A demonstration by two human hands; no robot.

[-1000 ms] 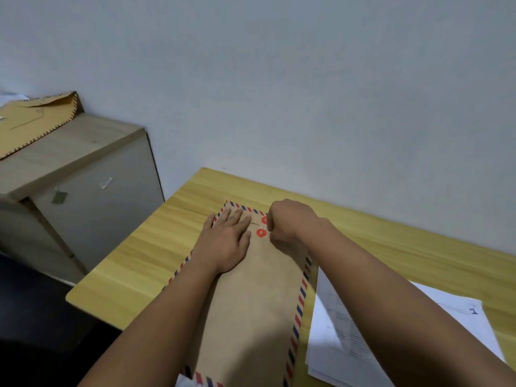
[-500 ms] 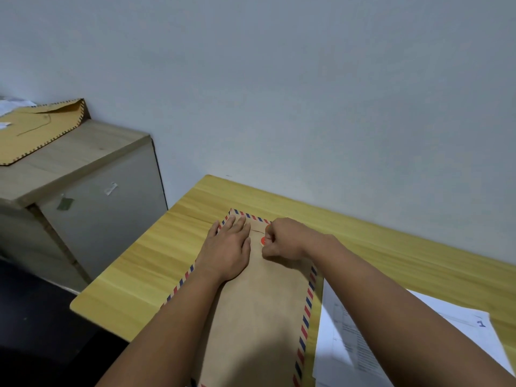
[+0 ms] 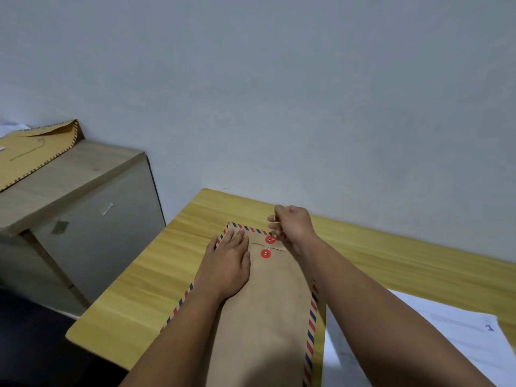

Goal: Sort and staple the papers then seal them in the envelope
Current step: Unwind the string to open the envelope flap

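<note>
Two red discs (image 3: pixel 267 246) mark the sealing step: left hand (image 3: pixel 226 263), fingers flat, presses the envelope (image 3: pixel 268 308) at lower centre; right hand (image 3: pixel 291 227) pinches the string (image 3: pixel 276 222), which likely needs winding next.

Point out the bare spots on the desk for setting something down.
Bare wood lies left of the envelope to the desk edge, and along the wall behind the right hand. The near right is crowded with papers.

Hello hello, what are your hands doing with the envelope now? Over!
Left hand flat on envelope, pinning it. Right hand pinches string above red buttons. Flap down, string not visibly wound. Nothing in the way; loose papers lie beside.
</note>
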